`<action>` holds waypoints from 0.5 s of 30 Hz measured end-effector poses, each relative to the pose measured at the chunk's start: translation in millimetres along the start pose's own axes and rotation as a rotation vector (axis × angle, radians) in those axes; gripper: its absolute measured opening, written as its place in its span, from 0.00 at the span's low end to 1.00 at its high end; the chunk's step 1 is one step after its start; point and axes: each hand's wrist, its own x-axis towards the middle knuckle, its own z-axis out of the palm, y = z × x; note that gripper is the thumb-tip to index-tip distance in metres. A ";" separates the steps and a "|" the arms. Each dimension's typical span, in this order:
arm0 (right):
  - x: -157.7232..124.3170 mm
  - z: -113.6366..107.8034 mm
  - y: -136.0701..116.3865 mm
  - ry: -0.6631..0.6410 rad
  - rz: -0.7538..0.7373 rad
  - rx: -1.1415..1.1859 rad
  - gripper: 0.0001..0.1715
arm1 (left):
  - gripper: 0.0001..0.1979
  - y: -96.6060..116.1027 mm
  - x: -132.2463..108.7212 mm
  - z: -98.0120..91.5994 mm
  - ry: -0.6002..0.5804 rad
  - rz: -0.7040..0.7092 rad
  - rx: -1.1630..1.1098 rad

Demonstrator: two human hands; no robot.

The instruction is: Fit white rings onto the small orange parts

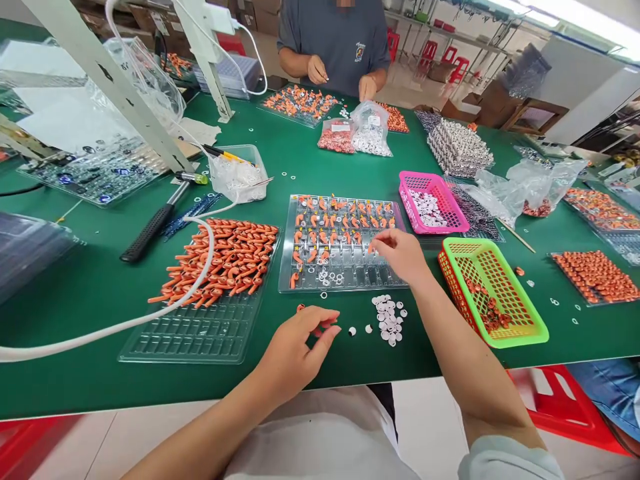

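Observation:
My right hand (403, 255) is over the right part of a clear compartment tray (367, 277), its fingertips pinched together; what is between them is too small to make out. Small orange curved parts (313, 219) fill the upper rows and the left side of the tray, and loose white rings (330, 277) lie in its lower part. Close to the table's front edge, my left hand (295, 350) has thumb and forefinger apart, with nothing visible between them. A small orange piece (301, 307) shows just behind it. White round discs (389, 320) lie in a loose pile between my hands.
Left of the tray, orange earphone-like parts (225, 257) cover another clear tray (200, 333), crossed by a white hose (200, 283). A hammer (155, 227) lies beyond. Pink (433, 177) and green (520, 293) baskets stand right. Across the table, a co-worker (335, 47) handles small parts.

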 end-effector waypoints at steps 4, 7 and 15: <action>-63.4 9.6 -15.6 -0.109 0.019 0.437 0.09 | 0.17 8.1 6.5 10.0 -0.092 -0.284 -0.516; -108.7 28.9 -19.2 -0.100 0.061 0.569 0.08 | 0.19 11.5 8.8 18.4 -0.084 -0.417 -0.842; -165.6 65.3 -2.4 0.036 0.082 0.775 0.06 | 0.09 10.9 -2.4 22.9 -0.089 -0.260 -0.590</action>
